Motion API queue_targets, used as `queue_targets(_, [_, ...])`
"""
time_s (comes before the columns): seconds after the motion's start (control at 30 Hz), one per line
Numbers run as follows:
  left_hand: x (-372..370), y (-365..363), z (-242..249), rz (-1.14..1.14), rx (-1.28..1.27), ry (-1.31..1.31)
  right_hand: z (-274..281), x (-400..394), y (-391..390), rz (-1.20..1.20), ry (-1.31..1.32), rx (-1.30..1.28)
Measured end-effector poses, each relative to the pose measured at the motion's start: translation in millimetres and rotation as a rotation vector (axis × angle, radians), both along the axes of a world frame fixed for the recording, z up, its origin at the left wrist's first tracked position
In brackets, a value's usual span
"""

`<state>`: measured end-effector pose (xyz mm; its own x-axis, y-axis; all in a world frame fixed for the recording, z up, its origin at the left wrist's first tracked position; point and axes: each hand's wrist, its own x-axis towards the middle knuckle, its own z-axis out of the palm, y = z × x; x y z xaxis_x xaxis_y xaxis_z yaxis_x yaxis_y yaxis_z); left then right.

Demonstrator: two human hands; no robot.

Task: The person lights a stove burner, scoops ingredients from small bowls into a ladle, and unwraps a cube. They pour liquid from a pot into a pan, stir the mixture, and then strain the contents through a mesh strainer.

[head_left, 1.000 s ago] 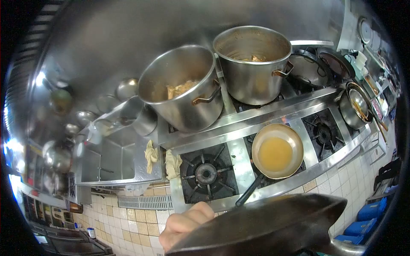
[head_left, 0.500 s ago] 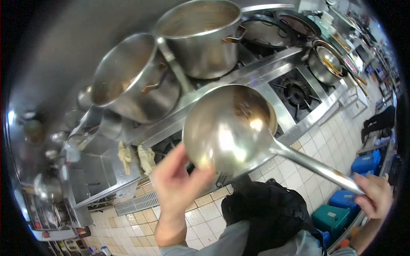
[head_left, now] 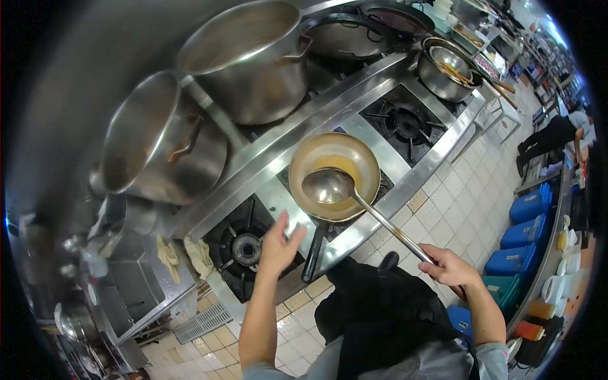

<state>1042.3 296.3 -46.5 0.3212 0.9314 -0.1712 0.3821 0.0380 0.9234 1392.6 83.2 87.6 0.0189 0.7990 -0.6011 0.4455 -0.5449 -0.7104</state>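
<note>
Kitchen: tiled floor point(head_left: 472, 174) behind the stove's front edge, blue tubs point(head_left: 529, 206) to our right, another person point(head_left: 560, 136) well apart beyond them.
Stove: steel surface point(head_left: 354, 234) running from near left to far right in front of us; one burner point(head_left: 246, 248) left of the pan, another point(head_left: 405, 123) beyond it to the right.
Pots: two tall ones, left point(head_left: 199, 161) and right point(head_left: 269, 88), along the back.
Pan: upright on the stove point(head_left: 366, 166), ahead of our hands and between them sideways, yellowish liquid point(head_left: 342, 163) inside; its dark handle point(head_left: 315, 253) points back towards us, nearer our left.
Ladle: bowl over the pan, long handle point(head_left: 392, 230) slanting back and right to us; we cannot tell whether the bowl touches the liquid.
Right hand point(head_left: 448, 267): closed around the ladle's handle near its end.
Left hand point(head_left: 278, 246): fingers spread, nothing seen in it, just left of the pan's handle.
</note>
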Motion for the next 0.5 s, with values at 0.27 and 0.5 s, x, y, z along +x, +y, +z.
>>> queue_targets(0.27, [-1.1, -64.1, -49.1, -0.132, -0.836, -0.238, -97.8, -8.8, 21.2, -0.098, -0.129, 0.238])
queue_targets(0.5, [-0.8, -64.1, -57.8, -0.154, -0.801, -0.303, -79.4, -27.9, 44.4, -0.312, 0.25, -0.001])
